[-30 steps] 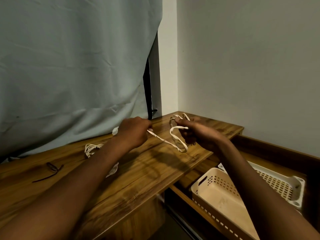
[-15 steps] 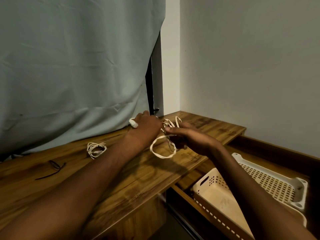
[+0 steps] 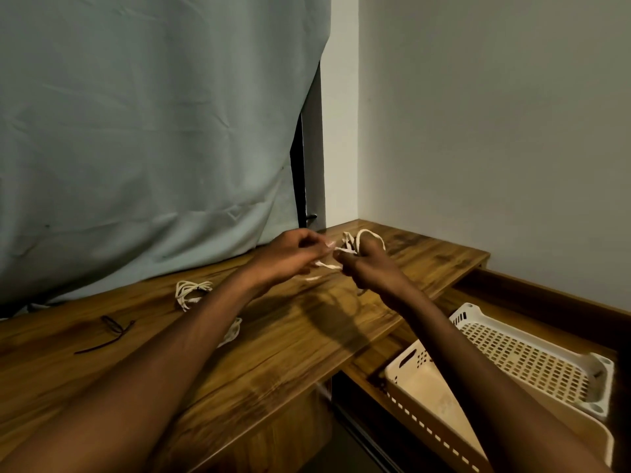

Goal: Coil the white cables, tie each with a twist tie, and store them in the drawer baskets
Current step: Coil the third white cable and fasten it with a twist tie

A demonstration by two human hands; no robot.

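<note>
left hand (image 3: 290,256) drew back; desk edge (image 3: 403,322) close.

White cables, twist ties and drawer baskets on a wooden desk

One white cable (image 3: 355,245) is half-coiled above the desktop, its loops held up in the air; a coiled white cable (image 3: 191,291) lies flat further left, and another cable (image 3: 234,332) lies nearer, partly hidden. Dark twist ties (image 3: 112,331) lie at far left. Two cream perforated baskets, the nearer basket (image 3: 409,377) and the farther basket (image 3: 532,356), sit side by side in the open drawer (image 3: 546,295).
</note>
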